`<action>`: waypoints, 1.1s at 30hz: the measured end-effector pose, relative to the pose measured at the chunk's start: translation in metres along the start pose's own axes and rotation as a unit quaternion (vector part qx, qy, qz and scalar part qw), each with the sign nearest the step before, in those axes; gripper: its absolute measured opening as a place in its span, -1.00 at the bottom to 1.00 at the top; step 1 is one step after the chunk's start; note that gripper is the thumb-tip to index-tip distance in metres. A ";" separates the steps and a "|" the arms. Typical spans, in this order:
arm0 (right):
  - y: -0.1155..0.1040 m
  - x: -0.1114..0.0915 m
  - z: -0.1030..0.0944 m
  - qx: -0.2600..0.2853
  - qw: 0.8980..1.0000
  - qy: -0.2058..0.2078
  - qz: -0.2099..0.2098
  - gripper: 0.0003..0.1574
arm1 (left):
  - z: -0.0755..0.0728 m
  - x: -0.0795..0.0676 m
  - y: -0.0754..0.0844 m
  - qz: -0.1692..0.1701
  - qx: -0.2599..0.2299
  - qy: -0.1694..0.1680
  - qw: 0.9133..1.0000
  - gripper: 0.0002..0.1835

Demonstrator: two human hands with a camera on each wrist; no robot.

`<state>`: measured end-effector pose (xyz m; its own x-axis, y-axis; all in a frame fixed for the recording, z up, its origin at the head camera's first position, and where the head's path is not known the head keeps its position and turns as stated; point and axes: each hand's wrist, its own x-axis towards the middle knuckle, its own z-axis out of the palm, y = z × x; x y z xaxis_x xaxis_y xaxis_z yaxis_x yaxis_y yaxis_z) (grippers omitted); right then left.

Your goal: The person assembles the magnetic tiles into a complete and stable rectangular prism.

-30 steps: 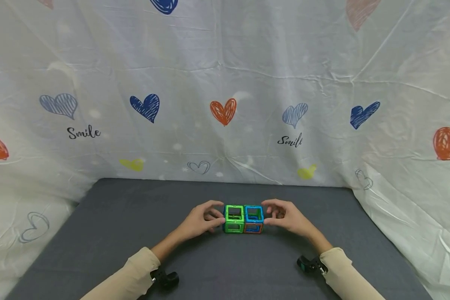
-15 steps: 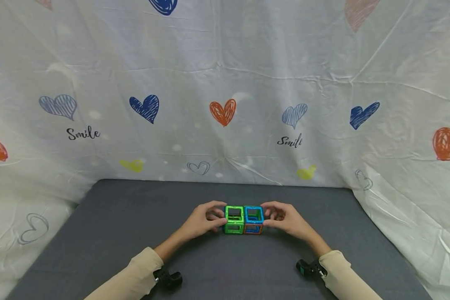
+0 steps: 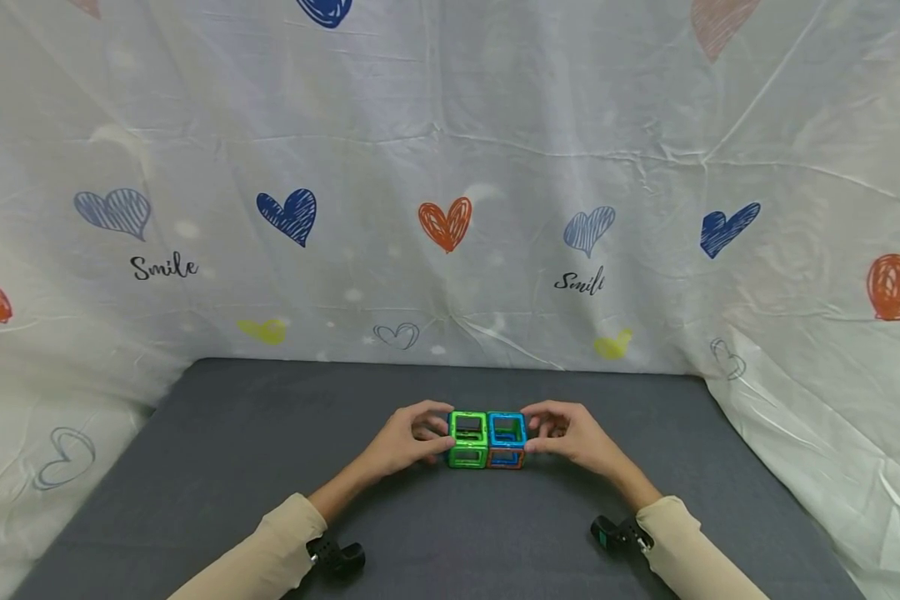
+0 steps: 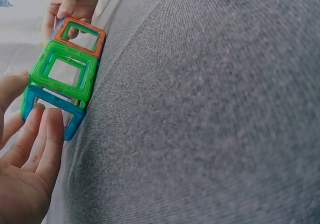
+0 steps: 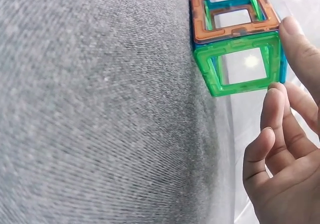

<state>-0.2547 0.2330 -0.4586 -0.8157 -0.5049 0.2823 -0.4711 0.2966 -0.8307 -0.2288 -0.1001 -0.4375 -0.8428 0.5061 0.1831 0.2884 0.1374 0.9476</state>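
Two open-framed cubes of magnetic tiles stand side by side on the dark grey table. The left cube (image 3: 468,453) shows green squares on its top and front; its left end is blue (image 4: 70,111). On the right cube (image 3: 507,456) the top is blue, the front orange and the right end green (image 5: 240,90). My left hand (image 3: 401,440) holds the left cube by its outer end, thumb on the near edge and fingertips against the blue tile. At the opposite end my right hand (image 3: 573,437) grips the right cube between thumb and fingers.
Grey cloth covers the table (image 3: 450,542). Behind it hangs a white curtain (image 3: 510,308) printed with hearts and lettering, which also drapes down both sides. A black wrist camera (image 3: 337,558) sits below the left sleeve, another (image 3: 618,533) by the right.
Over the last second my left hand has moved slightly right, closing in on the left cube's end. My right hand has edged in to the right cube. The cubes have hardly moved.
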 end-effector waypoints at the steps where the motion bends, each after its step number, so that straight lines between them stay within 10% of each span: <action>1: 0.000 0.000 0.000 -0.001 1.000 -0.001 0.000 -0.46 | 0.000 0.000 0.001 -0.001 0.000 -0.001 1.000 -0.47; 15: -0.003 0.003 -0.001 0.006 1.000 -0.011 0.007 -0.50 | -0.004 0.010 -0.035 -0.006 -0.002 -0.011 1.000 -0.45; 33: -0.004 0.005 0.000 0.016 0.999 -0.029 -0.010 -0.48 | -0.007 0.007 -0.032 -0.003 -0.003 -0.014 1.000 -0.45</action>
<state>-0.2572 0.2295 -0.4535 -0.7855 -0.5561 0.2715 -0.4746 0.2599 -0.8410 -0.2465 -0.1069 -0.4647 -0.8312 0.5295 0.1696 0.2800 0.1351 0.9505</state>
